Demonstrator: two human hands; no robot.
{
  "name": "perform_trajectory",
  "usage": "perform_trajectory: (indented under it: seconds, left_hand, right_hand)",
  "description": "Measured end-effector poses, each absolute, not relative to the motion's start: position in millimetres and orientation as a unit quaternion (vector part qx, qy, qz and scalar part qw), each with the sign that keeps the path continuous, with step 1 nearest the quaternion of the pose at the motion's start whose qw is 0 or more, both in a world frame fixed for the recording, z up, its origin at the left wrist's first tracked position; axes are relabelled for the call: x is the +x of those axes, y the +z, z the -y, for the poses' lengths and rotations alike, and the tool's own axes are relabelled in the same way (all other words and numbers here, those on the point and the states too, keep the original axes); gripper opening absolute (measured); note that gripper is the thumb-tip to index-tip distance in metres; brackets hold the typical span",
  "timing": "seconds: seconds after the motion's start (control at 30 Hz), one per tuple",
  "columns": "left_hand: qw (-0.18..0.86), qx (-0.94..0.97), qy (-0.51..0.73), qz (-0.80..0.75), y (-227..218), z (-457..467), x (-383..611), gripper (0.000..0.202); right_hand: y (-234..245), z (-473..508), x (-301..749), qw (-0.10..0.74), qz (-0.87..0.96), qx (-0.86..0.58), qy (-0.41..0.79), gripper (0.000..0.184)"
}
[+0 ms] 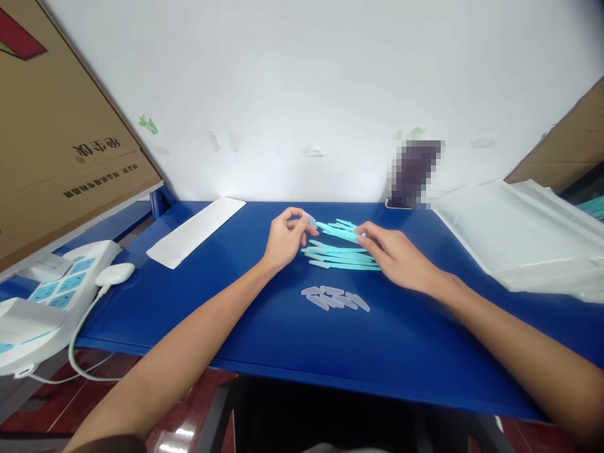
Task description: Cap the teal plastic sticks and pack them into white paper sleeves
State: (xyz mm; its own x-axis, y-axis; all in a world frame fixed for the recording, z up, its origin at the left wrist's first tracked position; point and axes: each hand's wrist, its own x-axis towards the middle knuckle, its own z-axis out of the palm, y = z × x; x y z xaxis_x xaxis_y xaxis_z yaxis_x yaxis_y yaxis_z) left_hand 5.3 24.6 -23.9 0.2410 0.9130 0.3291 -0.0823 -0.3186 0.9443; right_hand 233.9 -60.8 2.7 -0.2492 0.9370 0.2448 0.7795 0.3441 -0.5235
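Between the thumb and fingers of my left hand (287,238) is a small translucent cap (309,220). My right hand (394,251) pinches a turquoise eyebrow razor (340,233) near its right end, and the razor's left tip points at the cap. Whether tip and cap touch, I cannot tell. Just below the hands, several more turquoise razors (342,257) lie side by side on the blue table, and a few others (346,223) lie behind the held one. Nearer to me is a loose cluster of several translucent caps (334,298).
A white paper strip (195,233) lies at left on the blue table (264,340). Beyond the left edge are a white power strip (61,286) and a charger with a cable (114,274). White plastic packaging (519,233) covers the right side. A blurred phone-like object (415,173) leans on the wall.
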Motion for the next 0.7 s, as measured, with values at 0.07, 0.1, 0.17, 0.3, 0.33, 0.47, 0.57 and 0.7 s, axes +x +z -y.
perform_trajectory:
  seconds: [0.07,0.1,0.17,0.3,0.33,0.47,0.57,0.7]
  left_hand:
    - [0.491,0.622,0.515,-0.328,-24,-25,5,0.024]
    - [0.497,0.62,0.512,-0.326,-23,-25,5,0.024]
    - [0.504,0.618,0.51,-0.322,-23,-25,5,0.025]
    - [0.509,0.623,0.504,-0.316,-21,-22,6,0.027]
    - [0.509,0.624,0.503,-0.314,-21,-21,6,0.028]
    - [0.504,0.632,0.501,-0.309,-19,-18,7,0.026]
    - [0.502,0.637,0.501,-0.302,-18,-17,7,0.025]
    - [0.51,0.646,0.483,-0.3,-19,-15,7,0.025]
  right_hand:
    - [4,61,234,0.266,0.775,-0.553,0.148,0.029]
    - [5,61,235,0.265,0.776,-0.554,0.147,0.029]
    - [7,61,236,0.263,0.777,-0.555,0.14,0.029]
    - [12,61,242,0.269,0.773,-0.561,0.124,0.03]
    - [12,61,243,0.272,0.77,-0.564,0.123,0.03]
    - [11,60,245,0.266,0.77,-0.567,0.125,0.03]
    - [11,60,244,0.26,0.771,-0.568,0.123,0.029]
    - [11,62,242,0.26,0.775,-0.563,0.118,0.029]
